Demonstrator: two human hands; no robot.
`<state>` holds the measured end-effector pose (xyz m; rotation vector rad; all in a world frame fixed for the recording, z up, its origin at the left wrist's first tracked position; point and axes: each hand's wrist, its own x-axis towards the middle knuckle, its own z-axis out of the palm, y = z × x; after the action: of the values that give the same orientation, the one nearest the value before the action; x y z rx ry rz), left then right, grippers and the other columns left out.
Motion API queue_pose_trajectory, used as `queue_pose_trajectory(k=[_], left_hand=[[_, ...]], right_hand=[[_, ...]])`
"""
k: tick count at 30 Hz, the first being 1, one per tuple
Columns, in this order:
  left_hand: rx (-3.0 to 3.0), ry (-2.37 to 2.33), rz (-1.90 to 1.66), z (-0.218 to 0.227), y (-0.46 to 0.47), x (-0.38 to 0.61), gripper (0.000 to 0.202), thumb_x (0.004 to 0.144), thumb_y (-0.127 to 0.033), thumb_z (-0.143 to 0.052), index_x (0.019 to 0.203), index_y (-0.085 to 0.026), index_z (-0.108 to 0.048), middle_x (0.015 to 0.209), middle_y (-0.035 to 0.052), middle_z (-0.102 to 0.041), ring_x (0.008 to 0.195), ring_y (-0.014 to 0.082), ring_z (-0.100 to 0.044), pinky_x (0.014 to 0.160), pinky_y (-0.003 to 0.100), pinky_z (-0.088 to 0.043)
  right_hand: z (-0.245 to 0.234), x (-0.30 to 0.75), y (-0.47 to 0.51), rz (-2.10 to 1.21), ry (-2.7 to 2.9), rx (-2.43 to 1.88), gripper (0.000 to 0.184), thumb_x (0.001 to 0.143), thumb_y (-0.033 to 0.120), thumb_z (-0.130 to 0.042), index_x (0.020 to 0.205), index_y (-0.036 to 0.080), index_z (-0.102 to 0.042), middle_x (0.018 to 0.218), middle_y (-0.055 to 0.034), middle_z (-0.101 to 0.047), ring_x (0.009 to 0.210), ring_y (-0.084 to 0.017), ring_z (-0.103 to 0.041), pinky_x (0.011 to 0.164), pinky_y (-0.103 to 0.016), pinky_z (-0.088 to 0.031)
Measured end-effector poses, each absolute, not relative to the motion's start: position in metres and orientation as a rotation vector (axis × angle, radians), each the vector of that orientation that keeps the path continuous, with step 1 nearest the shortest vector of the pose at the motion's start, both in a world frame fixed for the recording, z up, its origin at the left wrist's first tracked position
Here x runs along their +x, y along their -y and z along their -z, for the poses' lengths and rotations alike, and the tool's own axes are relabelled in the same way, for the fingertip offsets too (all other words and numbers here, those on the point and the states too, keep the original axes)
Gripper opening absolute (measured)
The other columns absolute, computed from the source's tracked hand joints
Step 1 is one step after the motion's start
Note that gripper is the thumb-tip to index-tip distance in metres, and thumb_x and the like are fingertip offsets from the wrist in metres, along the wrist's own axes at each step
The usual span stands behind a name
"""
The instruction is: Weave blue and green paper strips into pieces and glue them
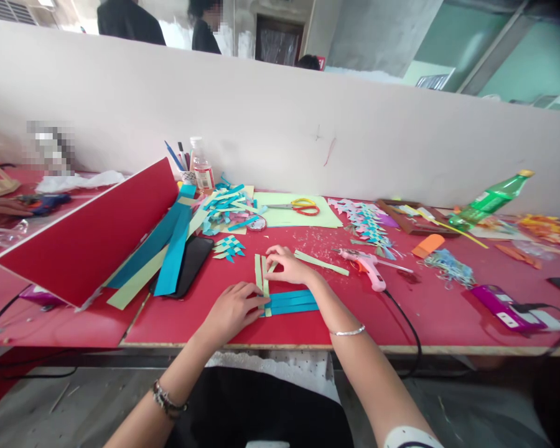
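Several blue paper strips (pixel 295 303) lie side by side on the red table in front of me, with pale yellow strips (pixel 259 269) crossing them at their left end. At that left end my left hand (pixel 237 309) holds the blue strips between thumb and fingertips. Just above them, my right hand (pixel 287 267) is closed with bent fingers on a pale yellow strip, partly hidden by the fingers. A loose pale yellow strip (pixel 323 263) rests right of that hand. A small woven blue-and-yellow piece (pixel 230 247) lies beyond my left hand.
A pink glue gun (pixel 369 267) with a black cord lies right. Scissors (pixel 298 206) rest on pale green paper (pixel 270 218). Left are a black phone (pixel 193 267), wide blue strips (pixel 175 252) and a leaning red board (pixel 98 230). A green bottle (pixel 492 200) tilts at the right.
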<state>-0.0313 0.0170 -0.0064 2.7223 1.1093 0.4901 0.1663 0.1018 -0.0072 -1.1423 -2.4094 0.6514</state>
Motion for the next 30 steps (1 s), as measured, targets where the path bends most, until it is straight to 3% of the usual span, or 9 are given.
queue_pose_trajectory(k=[8,14,22,30], left_hand=[[2.716,-1.099,-0.527,0.006,-0.017,-0.031,0.023,0.083,-0.026,-0.044,0.101,-0.027,-0.059,0.097,0.0038,-0.055,0.092,0.0171,-0.049,0.078,0.029,-0.041],[2.712,-1.101,-0.559,0.008,-0.017,-0.031,0.023,0.083,-0.026,-0.044,0.100,-0.026,-0.059,0.098,0.0042,-0.055,0.092,0.0168,-0.049,0.078,0.029,-0.041],[2.720,-1.101,-0.548,0.009,-0.017,-0.031,0.022,0.083,-0.026,-0.044,0.100,-0.027,-0.059,0.098,0.0037,-0.055,0.093,0.0167,-0.049,0.079,0.029,-0.041],[2.748,-1.110,-0.560,0.010,-0.017,-0.031,0.023,0.082,-0.024,-0.044,0.099,-0.027,-0.060,0.112,0.0047,-0.050,0.098,0.0191,-0.049,0.082,0.032,-0.041]], right_hand=[[0.004,0.169,-0.102,-0.853,2.253,-1.046,0.031,0.070,0.047,-0.055,0.067,0.017,-0.048,0.089,-0.0012,-0.047,0.083,-0.012,-0.047,0.079,-0.027,-0.037],[0.005,0.173,-0.105,-1.091,2.121,-1.066,0.027,0.068,0.043,-0.057,0.073,0.016,-0.051,0.068,0.0025,-0.051,0.064,-0.011,-0.048,0.061,-0.024,-0.039],[0.011,0.163,-0.104,-0.991,2.011,-1.139,0.025,0.076,0.040,-0.046,0.070,0.016,-0.051,0.064,0.0022,-0.050,0.060,-0.010,-0.046,0.057,-0.023,-0.037],[0.018,0.153,-0.105,-0.800,1.988,-1.248,0.020,0.071,0.035,-0.051,0.063,0.017,-0.047,0.054,0.0049,-0.044,0.052,-0.009,-0.040,0.050,-0.021,-0.031]])
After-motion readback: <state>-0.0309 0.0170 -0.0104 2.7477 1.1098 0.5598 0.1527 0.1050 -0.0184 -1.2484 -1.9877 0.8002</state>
